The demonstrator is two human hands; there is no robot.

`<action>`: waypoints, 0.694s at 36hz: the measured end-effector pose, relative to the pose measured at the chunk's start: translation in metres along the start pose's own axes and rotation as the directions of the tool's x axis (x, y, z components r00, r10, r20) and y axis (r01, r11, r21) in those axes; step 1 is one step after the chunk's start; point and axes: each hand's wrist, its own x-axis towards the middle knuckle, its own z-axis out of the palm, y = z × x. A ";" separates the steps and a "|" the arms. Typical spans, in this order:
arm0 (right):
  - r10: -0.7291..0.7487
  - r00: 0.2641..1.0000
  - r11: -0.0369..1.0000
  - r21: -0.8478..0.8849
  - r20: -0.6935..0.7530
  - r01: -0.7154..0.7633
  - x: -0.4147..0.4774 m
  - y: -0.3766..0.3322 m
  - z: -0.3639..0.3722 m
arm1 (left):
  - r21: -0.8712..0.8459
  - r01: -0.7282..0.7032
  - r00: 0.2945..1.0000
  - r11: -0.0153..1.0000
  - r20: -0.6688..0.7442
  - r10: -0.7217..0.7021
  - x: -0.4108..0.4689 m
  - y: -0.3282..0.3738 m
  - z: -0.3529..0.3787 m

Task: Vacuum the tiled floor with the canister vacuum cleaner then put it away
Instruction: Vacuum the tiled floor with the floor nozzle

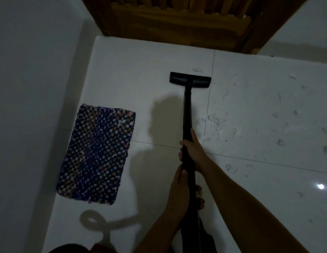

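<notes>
Home: tiled floor (259, 179), woven mat (97, 154), wooden door (177, 22).

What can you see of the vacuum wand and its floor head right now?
The vacuum wand is a straight matte black tube, slanting from the person down to a wide, flat black floor head that rests on the white tiled floor near the wooden door. The right hand grips it farther down, the left hand nearer the body. Pale scraps lie right of it. The canister is not in view.
</notes>
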 end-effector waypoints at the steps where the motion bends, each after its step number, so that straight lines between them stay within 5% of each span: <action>1: 0.004 1.000 1.000 -0.026 -0.005 -0.004 0.004 -0.008 -0.004 | 0.035 0.003 1.000 0.999 -0.012 -0.002 0.005 0.006 0.008; 8: -0.013 0.999 0.988 -0.155 -0.042 0.006 0.030 -0.059 -0.022 | 0.280 -0.122 0.990 0.952 -0.028 0.136 0.030 0.046 0.046; 25: -0.055 0.987 0.997 -0.068 -0.149 0.045 0.052 -0.136 -0.066 | 0.324 -0.123 0.989 0.938 -0.036 0.143 0.070 0.095 0.102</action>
